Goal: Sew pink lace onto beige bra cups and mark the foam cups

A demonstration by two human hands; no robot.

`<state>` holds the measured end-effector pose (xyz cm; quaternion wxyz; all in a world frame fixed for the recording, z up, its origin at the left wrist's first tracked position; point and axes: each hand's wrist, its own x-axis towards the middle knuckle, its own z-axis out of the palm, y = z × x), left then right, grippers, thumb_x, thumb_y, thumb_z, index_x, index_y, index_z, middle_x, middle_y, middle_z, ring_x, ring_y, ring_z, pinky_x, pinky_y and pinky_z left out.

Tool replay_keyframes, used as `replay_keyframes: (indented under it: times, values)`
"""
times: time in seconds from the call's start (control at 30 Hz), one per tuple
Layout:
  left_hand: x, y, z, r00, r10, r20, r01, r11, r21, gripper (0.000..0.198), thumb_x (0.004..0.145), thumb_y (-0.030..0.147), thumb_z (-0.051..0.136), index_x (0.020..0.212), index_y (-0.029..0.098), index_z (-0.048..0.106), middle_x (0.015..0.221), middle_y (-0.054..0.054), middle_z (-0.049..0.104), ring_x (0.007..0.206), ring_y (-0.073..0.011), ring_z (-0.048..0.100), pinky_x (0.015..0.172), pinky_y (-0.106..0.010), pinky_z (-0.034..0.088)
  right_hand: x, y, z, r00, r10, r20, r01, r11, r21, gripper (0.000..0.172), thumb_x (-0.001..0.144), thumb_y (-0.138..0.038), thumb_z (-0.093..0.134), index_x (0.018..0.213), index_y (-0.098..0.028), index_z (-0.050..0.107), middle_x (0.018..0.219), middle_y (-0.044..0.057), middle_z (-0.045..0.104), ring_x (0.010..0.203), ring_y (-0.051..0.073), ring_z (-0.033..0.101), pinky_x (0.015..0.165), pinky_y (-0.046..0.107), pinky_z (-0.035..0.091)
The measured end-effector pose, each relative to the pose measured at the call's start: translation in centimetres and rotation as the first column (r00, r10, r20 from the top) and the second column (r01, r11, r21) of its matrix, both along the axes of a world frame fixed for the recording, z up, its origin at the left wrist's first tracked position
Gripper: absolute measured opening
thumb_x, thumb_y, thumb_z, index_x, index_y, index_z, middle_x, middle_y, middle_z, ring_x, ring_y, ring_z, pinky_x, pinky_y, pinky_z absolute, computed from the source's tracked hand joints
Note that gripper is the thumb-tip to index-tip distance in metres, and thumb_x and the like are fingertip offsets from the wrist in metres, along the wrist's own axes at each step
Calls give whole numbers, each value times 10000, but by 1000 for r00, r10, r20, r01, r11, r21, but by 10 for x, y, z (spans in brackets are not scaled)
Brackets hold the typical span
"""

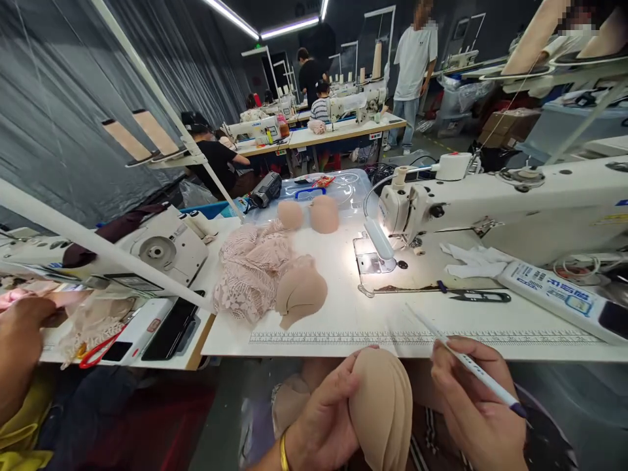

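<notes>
My left hand [326, 412] is closed around a stack of beige foam bra cups [385, 405], held upright below the table's front edge. My right hand [473, 405] grips a white pen [466, 363] whose tip points up over the printed ruler [417, 338] on the white sewing table [343, 307]. Another stack of beige cups [300, 294] lies on the table beside a heap of pink lace [250, 271]. Two more cups [309, 214] sit farther back.
A white sewing machine [490, 203] with a lit lamp stands at the right. Thread snips [478, 297] and a flat white device [559, 297] lie near it. Another person's arm [17, 347] reaches in at the left by red scissors [98, 353] and a phone [169, 330]. Other workers sit behind.
</notes>
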<state>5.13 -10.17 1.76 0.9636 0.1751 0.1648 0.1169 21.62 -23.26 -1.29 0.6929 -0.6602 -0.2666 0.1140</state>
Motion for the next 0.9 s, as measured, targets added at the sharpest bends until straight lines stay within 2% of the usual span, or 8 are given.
replay_keyframes:
  times: [0.07, 0.17, 0.23, 0.33, 0.43, 0.57, 0.77, 0.9]
  values:
    - [-3, 2, -5, 1000, 11, 6, -11, 1000, -9, 574, 819, 209, 831, 1370, 174, 674, 1310, -131, 680, 1167, -235, 650, 1073, -350, 471, 9, 1, 9, 990, -29, -135, 42, 994, 97, 238, 901, -422, 809, 981, -274, 642, 847, 19, 671, 667, 173, 616, 635, 306, 532]
    - [-4, 4, -12, 999, 38, 9, -38, 998, 42, 666, 760, 180, 883, 1384, 216, 652, 1278, -121, 688, 1136, -236, 669, 1044, -370, 487, 19, 6, 23, 936, 120, -331, -43, 972, 231, 192, 970, -450, 714, 970, -259, 693, 578, -30, 541, 479, 126, 438, 489, 264, 400]
    - [-4, 4, -15, 998, 59, 11, -60, 994, 93, 714, 733, 194, 915, 1391, 242, 642, 1257, -110, 697, 1118, -237, 682, 1028, -371, 494, 22, 10, 27, 909, 180, -375, -77, 959, 273, 256, 999, -487, 657, 948, -243, 716, 530, -26, 490, 517, 142, 458, 538, 270, 423]
    - [-4, 3, -19, 997, 75, -5, -73, 985, 155, 766, 714, 227, 946, 1406, 277, 623, 1243, -100, 704, 1132, -252, 690, 1023, -375, 497, 21, 12, 27, 880, 226, -419, -128, 960, 250, 303, 994, -528, 656, 910, -240, 699, 637, 9, 567, 638, 166, 535, 652, 290, 466]
    - [-5, 2, -22, 996, 83, -19, -78, 978, 192, 764, 713, 248, 955, 1396, 295, 617, 1233, -95, 708, 1145, -262, 694, 1031, -387, 496, 18, 13, 27, 834, 256, -488, -180, 963, 198, 322, 991, -564, 651, 930, -249, 676, 610, 1, 568, 604, 156, 501, 606, 273, 412]
    - [-5, 3, -23, 996, 93, -14, -88, 973, 211, 711, 717, 244, 950, 1350, 302, 632, 1229, -85, 715, 1114, -252, 708, 1010, -384, 511, 14, 15, 31, 799, 210, -563, -153, 977, 148, 374, 999, -595, 639, 901, -234, 642, 528, -24, 510, 561, 134, 426, 584, 257, 346]
    - [-2, 4, -25, 996, 92, -3, -89, 972, 219, 651, 736, 207, 924, 1318, 294, 644, 1223, -79, 723, 1068, -231, 722, 916, -336, 544, 11, 22, 38, 750, 289, -594, -227, 957, 179, 448, 1012, -595, 616, 764, -222, 606, 509, -20, 487, 545, 134, 353, 557, 274, 301]
    - [-3, 4, -26, 996, 88, 7, -88, 972, 219, 651, 751, 203, 912, 1330, 296, 630, 1218, -86, 729, 1074, -231, 724, 927, -336, 534, 15, 20, 38, 784, 286, -550, -199, 956, 213, 444, 1025, -562, 606, 729, -231, 607, 520, -11, 495, 558, 146, 385, 579, 282, 324]
